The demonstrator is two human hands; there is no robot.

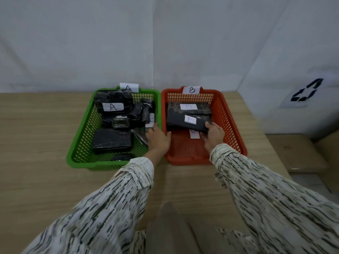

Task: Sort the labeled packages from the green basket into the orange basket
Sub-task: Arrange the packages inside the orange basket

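The green basket [80, 143], tagged A, holds several black wrapped packages; one at the back bears an A label [112, 106]. Beside it on the right stands the orange basket [229, 125], tagged B, with a B-labeled package [189, 107] at the back. My right hand [213, 133] grips the near end of another B-labeled black package [187, 121] inside the orange basket. A further white label [194, 134] shows beneath it. My left hand [157, 138] lies over the green basket's right wall, fingers reaching toward a package with a white label [151, 121].
Both baskets sit on a wooden table [36, 134] against a white wall. A white bin with a recycling symbol [306, 92] stands at the right, and cardboard boxes [297, 153] lie past the table's right edge.
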